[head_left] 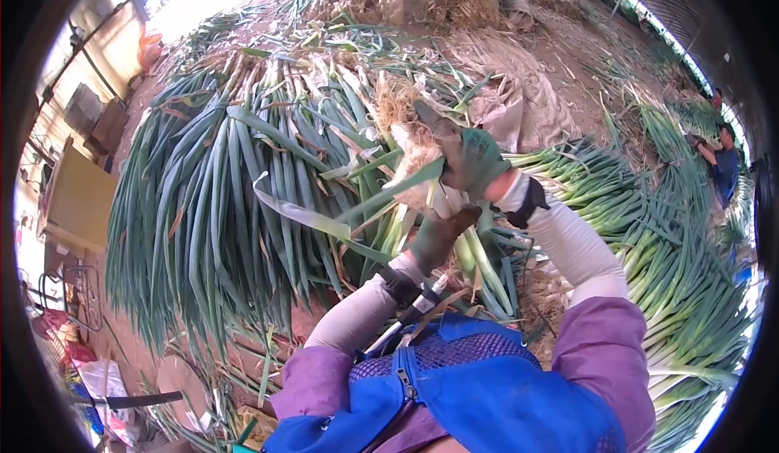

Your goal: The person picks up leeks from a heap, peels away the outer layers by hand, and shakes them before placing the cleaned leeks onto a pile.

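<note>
Green onions (pixel 417 165): pale shafts (pixel 441 201), shaggy tan roots (pixel 394 106), green leaves (pixel 312 219) | in front of blue vest (pixel 479 380), beside leafy pile (pixel 219 201) | gloved left hand (pixel 436 239), right hand (pixel 475 163) close together, clamped on the onions

Brown box (pixel 108 126): seen just above the yellow panel (pixel 79 197)
Orange bag (pixel 148 51): seen farther above it
White sack (pixel 105 382): seen below it
Crumpled cloth (pixel 519 88): spread well right of it
Co-worker (pixel 725 165): seen farthest right of it
</note>
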Available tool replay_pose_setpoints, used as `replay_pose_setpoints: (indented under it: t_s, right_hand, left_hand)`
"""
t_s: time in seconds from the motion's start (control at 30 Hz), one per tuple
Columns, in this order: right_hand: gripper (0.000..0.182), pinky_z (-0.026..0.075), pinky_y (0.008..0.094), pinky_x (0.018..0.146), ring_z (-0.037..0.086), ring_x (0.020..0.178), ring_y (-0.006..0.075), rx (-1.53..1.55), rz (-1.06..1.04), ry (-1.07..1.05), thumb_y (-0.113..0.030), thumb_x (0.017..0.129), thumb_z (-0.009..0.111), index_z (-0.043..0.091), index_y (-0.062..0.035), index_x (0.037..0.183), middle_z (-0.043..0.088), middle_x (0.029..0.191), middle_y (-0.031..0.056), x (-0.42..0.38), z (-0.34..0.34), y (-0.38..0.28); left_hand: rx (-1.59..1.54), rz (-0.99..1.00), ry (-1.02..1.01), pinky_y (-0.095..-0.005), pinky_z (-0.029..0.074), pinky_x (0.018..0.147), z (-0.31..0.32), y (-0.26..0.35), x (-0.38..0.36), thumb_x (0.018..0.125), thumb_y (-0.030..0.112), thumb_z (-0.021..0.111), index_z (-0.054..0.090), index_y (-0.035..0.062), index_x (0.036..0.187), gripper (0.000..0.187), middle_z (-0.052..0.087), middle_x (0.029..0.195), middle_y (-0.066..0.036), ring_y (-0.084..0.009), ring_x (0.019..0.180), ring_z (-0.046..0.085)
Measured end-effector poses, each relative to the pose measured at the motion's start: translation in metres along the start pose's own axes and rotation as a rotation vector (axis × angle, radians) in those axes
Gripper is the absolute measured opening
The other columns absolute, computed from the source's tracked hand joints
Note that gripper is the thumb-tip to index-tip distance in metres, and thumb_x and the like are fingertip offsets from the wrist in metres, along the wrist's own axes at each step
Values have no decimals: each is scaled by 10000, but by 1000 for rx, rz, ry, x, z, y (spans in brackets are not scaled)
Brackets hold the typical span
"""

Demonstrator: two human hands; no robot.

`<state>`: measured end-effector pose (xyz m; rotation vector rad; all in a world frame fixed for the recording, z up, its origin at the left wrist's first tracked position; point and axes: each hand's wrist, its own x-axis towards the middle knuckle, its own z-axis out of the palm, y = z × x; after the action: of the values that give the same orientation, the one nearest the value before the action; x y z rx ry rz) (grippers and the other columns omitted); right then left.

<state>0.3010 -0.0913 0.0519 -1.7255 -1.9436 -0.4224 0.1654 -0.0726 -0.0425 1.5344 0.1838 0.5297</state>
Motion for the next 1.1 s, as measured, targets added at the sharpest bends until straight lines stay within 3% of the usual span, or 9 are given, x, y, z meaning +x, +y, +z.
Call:
replay_pose_setpoints:
  t_s: [0.27,0.53,0.6,0.7,0.73,0.9,1.0,1.07,1.1]
  right_hand:
    - [488,521,408,724,626,910,298,-251,-131,87,-188,752,706,561,-47,1196,622,1040,120,34,17,53]
    - [467,496,409,717,663,814,283,-139,987,378,-464,828,634,633,-157,1180,702,895,135,41,-74,202]
    - [463,488,397,677,661,794,275,104,1053,267,-456,841,651,632,-153,1190,711,895,117,-9,-69,196]
    - [314,524,398,654,654,765,283,-83,803,-480,-288,939,495,596,-73,1145,693,921,127,-137,-16,167]
    - [286,513,402,677,643,778,244,-258,55,-729,-281,923,528,597,-84,1118,686,875,97,-217,23,185]
    - [457,470,341,826,610,930,179,265,810,-1812,-413,874,611,616,-94,1201,648,1150,84,-297,18,70]
    - [340,506,341,754,636,805,171,-59,659,-1635,-365,880,626,701,-101,1080,710,1008,77,-226,3,76]
    - [297,523,298,788,655,916,156,885,1016,-721,-212,937,558,642,-25,1152,683,1092,83,-268,80,269]
    - [307,523,302,778,656,901,163,359,794,-531,-230,932,566,639,-24,1148,683,1079,90,-176,53,267]
  left_hand:
    - [-290,-245,4,-310,483,772,-2,3,-2,859,222,667,653,11,1009,260,658,896,-43,-153,855,612]
    - [-350,-194,-200,-370,466,916,-13,-30,-16,875,82,599,636,34,1073,207,632,1037,-67,-217,993,603]
    - [331,362,-165,-348,471,897,-43,-75,-4,899,123,596,617,43,1077,196,611,1031,-54,-190,981,597]
    - [-806,-188,-4,-343,487,859,-72,-46,17,919,201,597,560,69,1083,214,586,988,-60,-190,914,592]
    - [-771,-150,2,-343,489,854,-89,-41,21,921,233,602,542,80,1080,228,579,967,-57,-187,897,587]
    - [-945,-74,284,-347,486,866,-137,-2,39,925,264,596,533,86,1024,214,536,909,-32,-186,883,563]
    - [-768,14,363,-355,481,853,-151,9,44,937,255,574,523,93,986,177,537,902,-35,-196,869,562]
    - [-817,105,322,-342,483,827,-163,23,49,945,280,544,533,66,997,220,542,902,-49,-190,857,554]
    - [-840,155,303,-336,484,815,-172,33,52,949,292,529,538,53,1002,245,544,901,-56,-187,851,551]
